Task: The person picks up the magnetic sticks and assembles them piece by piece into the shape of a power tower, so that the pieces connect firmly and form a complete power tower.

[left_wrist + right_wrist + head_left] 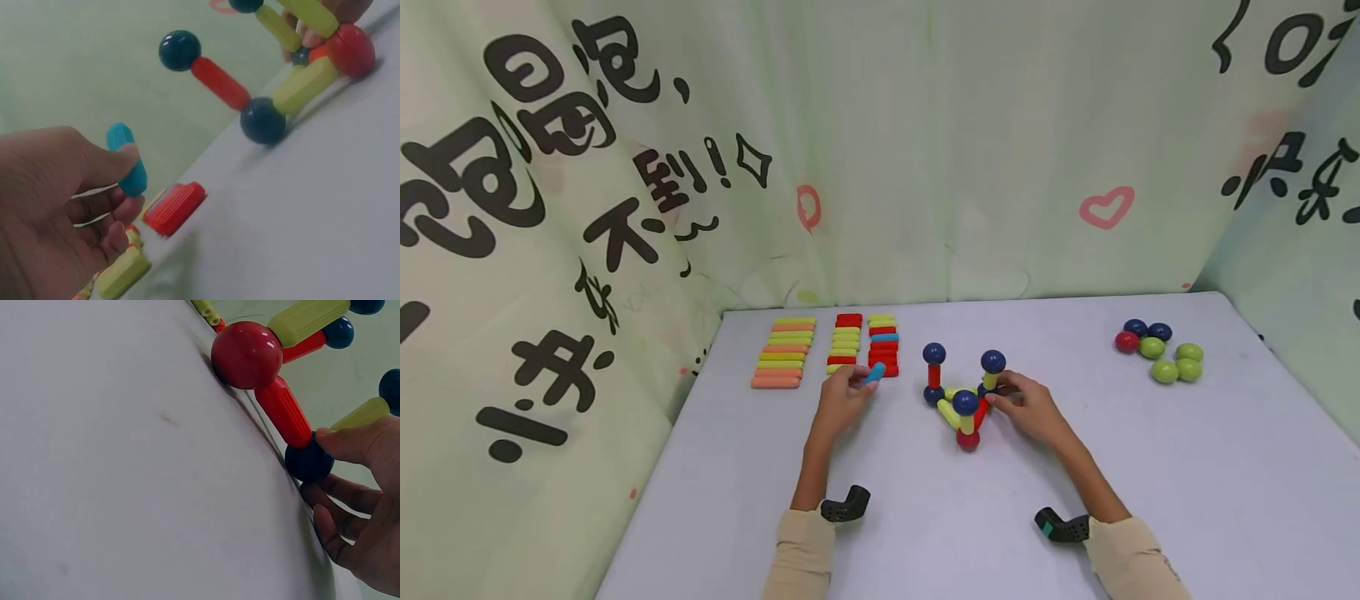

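Between thumb and fingers, my left hand (842, 402) pinches a short blue rod (127, 159), held up near the rows of rods. In the head view a frame of rods and balls stands mid-table: a triangular base with a red ball (967, 439) at the front corner and dark blue balls at the other two. From each corner rises an upright rod topped by a blue ball (934, 353). My right hand (1032, 408) grips the blue ball (309, 464) at the right base corner, thumb on one side and fingers on the other.
Left of the frame lie orange and yellow rods (777, 379) in a column, with two columns of shorter rods (846, 331) beside them. Blue, red and green balls (1164, 372) sit at the right back. A printed curtain (880, 150) hangs behind the table.
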### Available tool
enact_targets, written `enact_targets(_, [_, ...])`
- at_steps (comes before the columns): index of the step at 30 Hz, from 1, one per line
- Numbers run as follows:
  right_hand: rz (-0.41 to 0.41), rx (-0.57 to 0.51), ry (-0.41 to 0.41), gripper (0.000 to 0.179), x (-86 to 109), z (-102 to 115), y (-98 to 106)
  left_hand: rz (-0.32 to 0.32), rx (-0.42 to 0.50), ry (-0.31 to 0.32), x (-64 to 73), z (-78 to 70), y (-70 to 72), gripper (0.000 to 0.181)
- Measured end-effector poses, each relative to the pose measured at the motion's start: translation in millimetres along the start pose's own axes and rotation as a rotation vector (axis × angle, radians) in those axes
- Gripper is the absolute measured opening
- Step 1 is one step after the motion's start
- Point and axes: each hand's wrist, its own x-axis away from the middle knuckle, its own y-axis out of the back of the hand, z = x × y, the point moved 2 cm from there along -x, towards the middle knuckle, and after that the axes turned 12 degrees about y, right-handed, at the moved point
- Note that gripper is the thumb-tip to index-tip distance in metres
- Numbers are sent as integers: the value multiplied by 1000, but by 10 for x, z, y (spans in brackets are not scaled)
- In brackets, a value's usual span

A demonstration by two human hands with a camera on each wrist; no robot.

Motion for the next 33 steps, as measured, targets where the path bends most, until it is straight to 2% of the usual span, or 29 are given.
enact_targets(4, [9,-20,21,34,-3,40,-53,24,176,0,11,-98,-131,35])
enact_targets(7, [21,-27,34,35,-11,60,-96,47,271,3,25,-150,-205,36])
enact_targets(9, [25,-24,34,37,-20,67,-116,61,295,7,35,-170,-233,36])
enact_targets(11, [29,-12,31,38,-26,73,-127,60,276,21,47,-171,-241,34])
enact_targets(13, [38,-4,24,40,-29,78,-131,47,229,53,53,-147,-240,32])
enact_targets(15, [47,6,14,40,-25,83,-131,16,145,84,59,-107,-227,30])
enact_targets(19, [69,-2,5,41,-1,85,-128,-79,-93,129,74,-20,-168,27])
enact_targets(23, [81,-2,12,41,16,71,-129,-185,-398,96,80,39,-72,24])
enact_targets(26, [83,12,25,38,21,56,-120,-249,-559,35,71,68,3,24])
enact_targets(29, [88,24,44,35,19,50,-106,-303,-624,-16,62,84,85,25])
enact_targets(33, [109,11,67,33,15,52,-81,-367,-602,-34,36,141,212,25])
